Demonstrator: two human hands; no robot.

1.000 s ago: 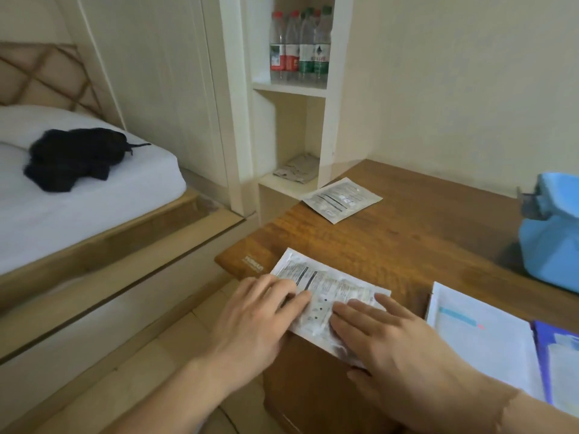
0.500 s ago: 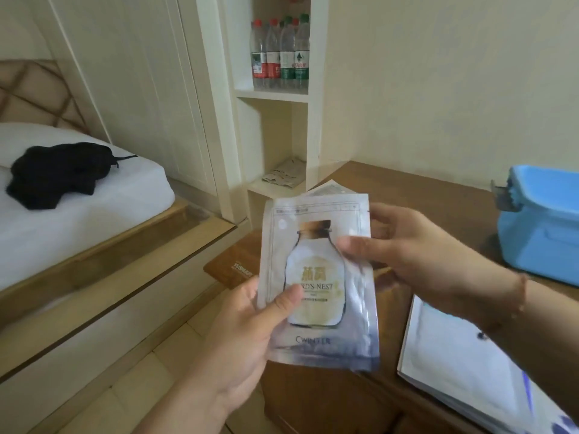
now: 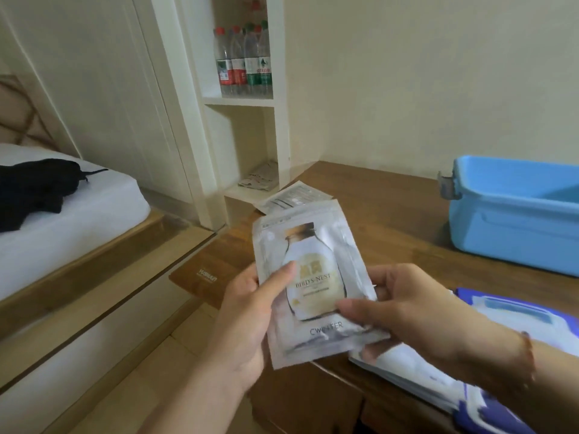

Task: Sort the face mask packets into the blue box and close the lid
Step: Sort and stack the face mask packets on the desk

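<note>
**Bird's-nest mask packet held up in both hands**

We see a face mask packet (image 3: 308, 277) held upright above the near left corner of the wooden desk (image 3: 391, 233), clear of its surface. The packet is a flat, silvery-white foil sachet printed with a pale bottle that has a gold cork. Across the bottle we read "BIRD'S NEST", and below it "CWINTER"; the smaller lines are too blurred to read. The left hand (image 3: 247, 321) grips the packet's left edge, thumb pressed on the front. The right hand (image 3: 416, 311) pinches its lower right side, thumb on the front and fingers behind.

A second packet (image 3: 289, 197) lies back side up at the desk's far left edge, its print unreadable. The blue box (image 3: 513, 220) stands open toward the desk's far right edge. More packets (image 3: 488, 317) lie at the near right edge, under the right wrist.
</note>
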